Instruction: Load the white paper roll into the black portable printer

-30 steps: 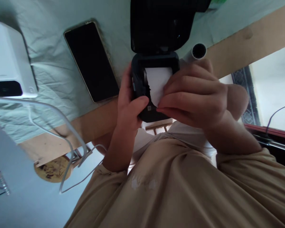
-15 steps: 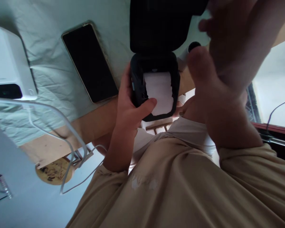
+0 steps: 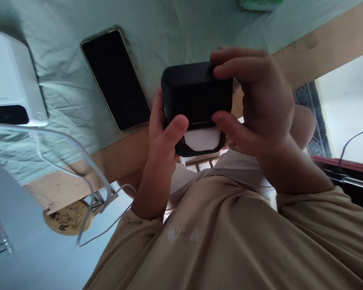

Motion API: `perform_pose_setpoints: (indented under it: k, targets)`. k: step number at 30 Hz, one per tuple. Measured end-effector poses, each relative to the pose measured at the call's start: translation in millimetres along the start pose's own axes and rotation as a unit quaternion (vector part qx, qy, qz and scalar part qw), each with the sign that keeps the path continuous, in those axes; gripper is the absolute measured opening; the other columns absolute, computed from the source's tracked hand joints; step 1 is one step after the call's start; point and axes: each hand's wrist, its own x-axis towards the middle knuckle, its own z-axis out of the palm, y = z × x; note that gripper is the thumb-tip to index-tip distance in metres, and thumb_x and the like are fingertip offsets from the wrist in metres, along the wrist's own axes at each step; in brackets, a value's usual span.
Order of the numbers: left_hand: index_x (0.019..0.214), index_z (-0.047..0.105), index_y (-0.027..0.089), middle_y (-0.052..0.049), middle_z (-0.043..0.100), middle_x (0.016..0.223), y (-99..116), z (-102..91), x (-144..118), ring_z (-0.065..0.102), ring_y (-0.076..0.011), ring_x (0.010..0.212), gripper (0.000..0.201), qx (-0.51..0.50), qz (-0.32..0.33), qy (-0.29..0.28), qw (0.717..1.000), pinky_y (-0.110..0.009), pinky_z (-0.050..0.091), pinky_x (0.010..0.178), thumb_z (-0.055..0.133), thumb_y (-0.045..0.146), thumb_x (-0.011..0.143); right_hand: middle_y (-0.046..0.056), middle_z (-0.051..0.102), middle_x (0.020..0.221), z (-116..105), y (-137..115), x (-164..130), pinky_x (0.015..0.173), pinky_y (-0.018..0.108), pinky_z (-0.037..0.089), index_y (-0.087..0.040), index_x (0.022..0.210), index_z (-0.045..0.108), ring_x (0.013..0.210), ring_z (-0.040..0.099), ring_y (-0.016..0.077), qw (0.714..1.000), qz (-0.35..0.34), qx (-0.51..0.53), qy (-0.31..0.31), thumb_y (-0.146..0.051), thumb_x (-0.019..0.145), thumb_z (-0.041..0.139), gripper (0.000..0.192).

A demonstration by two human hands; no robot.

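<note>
black printer [image 3: 196,96] held off the table edge, above the lap | left hand [image 3: 161,135] clasped on its left side | right hand [image 3: 254,100] clasped on lid, lid nearly down | white paper [image 3: 202,139] exposed below | phone [image 3: 115,78] lying left on green cloth [image 3: 169,32]

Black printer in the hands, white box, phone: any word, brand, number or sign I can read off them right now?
None can be read.
Black printer: a faint line of marking near the lid's lower edge, too small and blurred.
White box: a faint mark above its dark window, unreadable.
Phone: screen dark, no text.
</note>
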Motion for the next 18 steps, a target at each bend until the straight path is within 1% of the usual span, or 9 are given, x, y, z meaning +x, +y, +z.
perform_pose_setpoints:
  k: [2,4,5,8,11,12,15,17,18]
  targets:
    - [0.127,0.071,0.036,0.000,0.076,0.120,7.4,6.9,-4.6,0.070,-0.0264,0.121,0.059,-0.012,-0.017,0.004,1.000,-0.037,0.059,0.101,0.085,0.063,0.076,0.006,0.066,0.141,-3.8,-2.9,3.0,0.120,0.038,0.057,-0.021,0.134,0.058,0.138,0.063,0.0183,0.999,0.003,-0.023,-0.027,-0.037,0.097,0.066,0.042]
    - [0.116,0.075,0.036,0.002,0.076,0.108,12.3,13.3,-8.2,0.072,-0.0210,0.102,0.040,-0.024,-0.007,0.010,1.000,-0.033,0.060,0.090,0.084,0.052,0.081,0.006,0.065,0.143,-9.2,-6.4,5.5,0.119,0.036,0.058,-0.022,0.134,0.058,0.139,0.062,0.0174,0.998,0.015,-0.039,-0.053,-0.040,0.098,0.065,0.040]
    - [0.111,0.077,0.036,0.002,0.075,0.105,13.6,15.6,-9.2,0.072,-0.0193,0.098,0.034,-0.026,0.003,0.016,1.000,-0.031,0.060,0.087,0.084,0.048,0.081,0.005,0.064,0.144,-12.0,-7.9,6.6,0.120,0.037,0.057,-0.024,0.134,0.058,0.140,0.061,0.0171,0.996,0.026,-0.047,-0.069,-0.040,0.099,0.063,0.039]
    - [0.108,0.080,0.037,0.003,0.076,0.105,13.8,17.7,-8.8,0.072,-0.0182,0.099,0.030,-0.030,0.037,0.018,0.999,-0.029,0.059,0.086,0.088,0.042,0.079,0.003,0.061,0.148,-18.8,-10.2,9.1,0.121,0.038,0.056,-0.026,0.136,0.056,0.143,0.059,0.0170,0.990,0.045,-0.065,-0.117,-0.043,0.101,0.063,0.039]
    - [0.110,0.080,0.036,0.004,0.077,0.104,13.1,16.2,-5.1,0.072,-0.0160,0.096,0.036,-0.054,0.034,0.003,0.998,-0.026,0.059,0.084,0.091,0.040,0.076,0.003,0.061,0.148,-20.0,-9.7,9.5,0.120,0.038,0.056,-0.027,0.136,0.055,0.142,0.059,0.0171,0.989,0.045,-0.065,-0.121,-0.043,0.100,0.065,0.041]
    - [0.109,0.080,0.034,0.003,0.077,0.103,13.4,16.2,-3.7,0.072,-0.0158,0.097,0.034,-0.064,0.031,-0.003,0.997,-0.025,0.059,0.086,0.090,0.040,0.077,0.003,0.061,0.147,-19.3,-9.2,8.9,0.119,0.038,0.057,-0.027,0.136,0.056,0.141,0.059,0.0170,0.990,0.047,-0.065,-0.116,-0.041,0.100,0.065,0.040]
    - [0.100,0.080,0.029,0.001,0.077,0.099,15.6,19.1,0.1,0.074,-0.0186,0.112,0.018,-0.086,0.024,0.003,0.996,-0.028,0.059,0.102,0.072,0.043,0.093,0.005,0.063,0.146,-16.9,-7.1,5.3,0.122,0.039,0.055,-0.025,0.136,0.058,0.142,0.060,0.0175,0.993,0.040,-0.071,-0.090,-0.039,0.100,0.064,0.039]
    - [0.092,0.079,0.026,0.000,0.078,0.096,17.0,21.9,1.9,0.074,-0.0185,0.115,0.030,-0.094,0.017,0.029,0.995,-0.030,0.059,0.107,0.054,0.039,0.103,0.006,0.067,0.139,-16.7,-5.7,2.2,0.126,0.041,0.051,-0.021,0.133,0.060,0.140,0.061,0.0180,0.996,0.027,-0.069,-0.058,-0.037,0.101,0.061,0.036]
    - [0.091,0.079,0.026,0.001,0.079,0.095,17.3,23.0,2.4,0.075,-0.0174,0.112,0.034,-0.100,0.011,0.039,0.994,-0.030,0.060,0.105,0.050,0.036,0.105,0.005,0.068,0.136,-17.2,-5.2,0.7,0.126,0.042,0.051,-0.021,0.132,0.061,0.139,0.061,0.0179,0.996,0.029,-0.071,-0.045,-0.036,0.102,0.060,0.034]
